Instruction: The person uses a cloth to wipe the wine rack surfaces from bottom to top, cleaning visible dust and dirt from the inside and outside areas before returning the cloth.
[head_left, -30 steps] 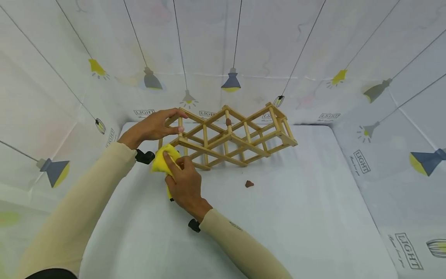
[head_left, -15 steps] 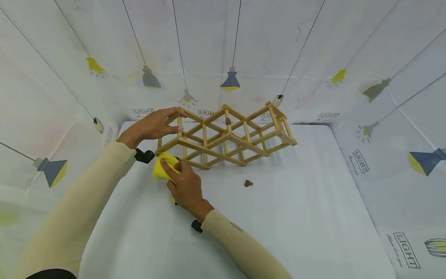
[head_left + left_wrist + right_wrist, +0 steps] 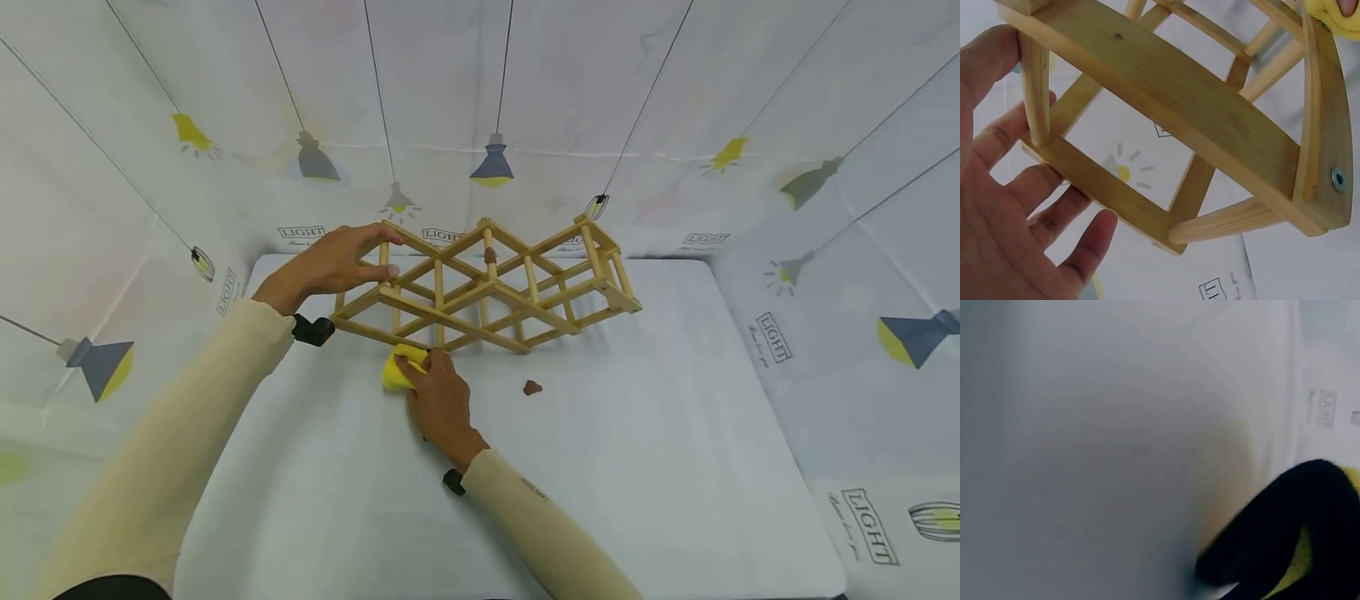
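Note:
A wooden folding lattice rack [image 3: 495, 287] stands at the back of the white table. My left hand [image 3: 333, 262] grips its upper left end; in the left wrist view the thumb and fingers [image 3: 1019, 187] lie around a round dowel [image 3: 1035, 94]. My right hand [image 3: 442, 404] pinches a bunched yellow cloth [image 3: 401, 369] at the rack's lower front slat. From the right wrist, the cloth's black edge [image 3: 1266, 531] fills the lower right corner, and the fingers are hidden there. A brown lump [image 3: 490, 255] sits on one of the rack's middle dowels.
A small brown fragment [image 3: 532, 387] lies on the white table [image 3: 660, 467] in front of the rack. Behind the table hangs a pale backdrop [image 3: 570, 92] printed with lamps, close to the rack's rear side.
My right hand has carried the yellow cloth to the right along the lower front slat, away from the rack's left corner. The left hand keeps its hold, and the rack stays in place.

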